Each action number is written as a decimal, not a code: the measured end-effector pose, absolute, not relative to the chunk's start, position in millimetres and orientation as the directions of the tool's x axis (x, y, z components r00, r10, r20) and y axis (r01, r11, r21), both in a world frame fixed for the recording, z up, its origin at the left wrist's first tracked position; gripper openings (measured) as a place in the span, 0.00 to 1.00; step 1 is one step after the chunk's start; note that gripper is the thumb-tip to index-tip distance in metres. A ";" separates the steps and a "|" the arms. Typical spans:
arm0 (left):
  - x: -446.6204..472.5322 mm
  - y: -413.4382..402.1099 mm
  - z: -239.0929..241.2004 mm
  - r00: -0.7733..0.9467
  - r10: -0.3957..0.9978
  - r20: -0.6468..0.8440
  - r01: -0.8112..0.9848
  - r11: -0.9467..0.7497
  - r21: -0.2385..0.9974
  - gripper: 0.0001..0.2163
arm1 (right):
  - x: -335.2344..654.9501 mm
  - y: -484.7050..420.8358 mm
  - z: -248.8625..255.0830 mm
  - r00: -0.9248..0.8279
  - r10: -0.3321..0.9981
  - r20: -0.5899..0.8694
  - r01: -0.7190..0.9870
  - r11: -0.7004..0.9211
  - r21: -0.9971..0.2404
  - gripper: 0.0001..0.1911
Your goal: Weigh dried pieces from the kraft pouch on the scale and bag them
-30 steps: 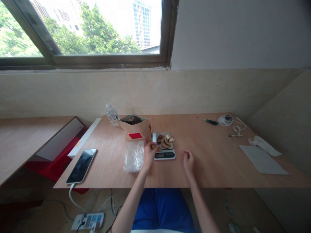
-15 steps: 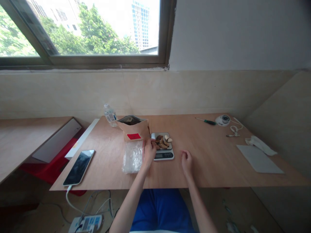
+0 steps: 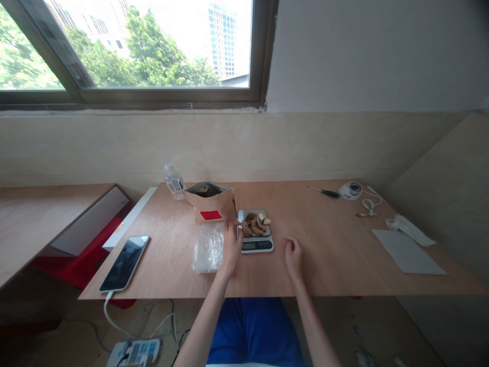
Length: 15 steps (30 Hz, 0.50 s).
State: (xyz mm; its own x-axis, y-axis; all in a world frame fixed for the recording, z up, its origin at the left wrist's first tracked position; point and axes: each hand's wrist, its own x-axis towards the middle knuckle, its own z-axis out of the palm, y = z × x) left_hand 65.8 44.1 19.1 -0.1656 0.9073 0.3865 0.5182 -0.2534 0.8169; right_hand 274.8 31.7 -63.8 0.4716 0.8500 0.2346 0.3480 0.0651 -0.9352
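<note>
A small digital kitchen scale (image 3: pixel 258 246) lies on the table in front of me. On its pan rest several dried brown pieces that look like mushrooms (image 3: pixel 253 224), with pale white pieces (image 3: pixel 264 219) at the right. My left hand (image 3: pixel 232 243) is at the scale's left edge, fingers apart and holding nothing. Under and beside that hand lie clear plastic zip bags (image 3: pixel 208 250). An open kraft paper pouch (image 3: pixel 214 206) with a red label stands behind them. To the right of the scale, my right hand (image 3: pixel 293 255) rests on the table with curled fingers, nothing visible in them.
A smartphone (image 3: pixel 125 264) on a charging cable lies at the left, a water bottle (image 3: pixel 174 182) at the back left. Toward the right are a green screwdriver (image 3: pixel 330 193), a dome camera (image 3: pixel 350 190) with its cable, a grey sheet (image 3: pixel 408 251) and a white cloth (image 3: pixel 410 229).
My left hand has drawn back slightly left from the scale's pan, and its fingers have spread. More of the brown pieces show. My right hand stays in place.
</note>
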 end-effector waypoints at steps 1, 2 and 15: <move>62.3 38.0 22.2 -0.160 0.910 0.382 0.503 -0.258 0.825 0.07 | 274.7 31.7 -63.7 0.471 0.851 0.232 0.348 0.063 -0.935 0.14; 58.4 31.7 25.6 -0.157 0.913 0.376 0.492 -0.257 0.831 0.08 | 274.6 31.6 -63.7 0.471 0.852 0.230 0.347 0.061 -0.936 0.14; 17.0 -6.1 -6.4 -0.245 0.920 0.306 0.693 -0.054 0.719 0.09 | 275.3 33.0 -67.5 0.455 0.856 0.247 0.354 0.080 -0.932 0.12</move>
State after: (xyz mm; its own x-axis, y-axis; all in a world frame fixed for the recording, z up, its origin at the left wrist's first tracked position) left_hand 17.0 -6.1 -6.4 -0.2452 0.9200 0.3058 0.6933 -0.0541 0.7186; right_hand 275.3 33.0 -67.5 0.4548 0.8557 0.2468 0.3543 0.0804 -0.9317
